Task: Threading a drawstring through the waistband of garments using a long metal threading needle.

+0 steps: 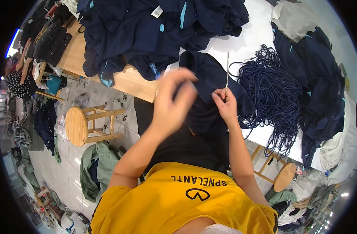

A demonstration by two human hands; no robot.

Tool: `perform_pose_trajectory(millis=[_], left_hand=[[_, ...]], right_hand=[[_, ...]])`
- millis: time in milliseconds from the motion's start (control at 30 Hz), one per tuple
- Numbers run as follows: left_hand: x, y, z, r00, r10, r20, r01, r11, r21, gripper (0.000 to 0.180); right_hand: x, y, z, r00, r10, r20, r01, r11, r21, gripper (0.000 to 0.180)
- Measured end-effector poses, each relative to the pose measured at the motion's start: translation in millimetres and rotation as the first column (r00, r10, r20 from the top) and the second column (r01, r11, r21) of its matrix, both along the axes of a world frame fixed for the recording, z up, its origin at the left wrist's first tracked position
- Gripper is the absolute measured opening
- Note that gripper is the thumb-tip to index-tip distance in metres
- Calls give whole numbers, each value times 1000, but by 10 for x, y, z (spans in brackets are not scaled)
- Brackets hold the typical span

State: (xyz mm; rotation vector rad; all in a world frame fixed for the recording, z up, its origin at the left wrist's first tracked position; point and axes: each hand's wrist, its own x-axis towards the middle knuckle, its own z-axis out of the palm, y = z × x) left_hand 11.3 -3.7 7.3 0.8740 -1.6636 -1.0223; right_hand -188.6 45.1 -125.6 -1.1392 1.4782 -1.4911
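Observation:
My right hand [226, 104] pinches the lower end of a thin metal rod [228, 66] between thumb and fingers; the rod points away from me. Under and beside that hand lies a navy garment [202, 78], draped from the table edge onto my lap. My left hand [172, 102] is raised left of the garment, its fingers curved and smeared by motion, so whether it holds anything is unclear. Right of the right hand, a big tangled heap of navy cord [266, 87] rests on the white table [258, 29].
A pile of navy garments with light blue tabs [147, 35] covers the far side. More navy clothing [319, 89] hangs over the right edge. Wooden stools stand at left [76, 126] and right [284, 176]. Green cloth [98, 167] lies on the tiled floor.

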Motion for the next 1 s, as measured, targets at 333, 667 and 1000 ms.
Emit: perform_pose_trajectory(millis=[333, 667, 1000], left_hand=[[126, -860, -1229, 867, 216, -449, 302, 488, 819, 42], [78, -1450, 1044, 922, -386, -45, 388, 908, 157, 30], [-367, -959, 550, 693, -714, 97, 547, 609, 575, 34]], right_hand=[[-175, 259, 482, 961, -277, -22, 277, 961, -23, 31], [-716, 862, 1086, 966, -219, -135, 225, 974, 30, 32], [-493, 857, 1856, 657, -89, -749, -70, 982, -178, 34]])
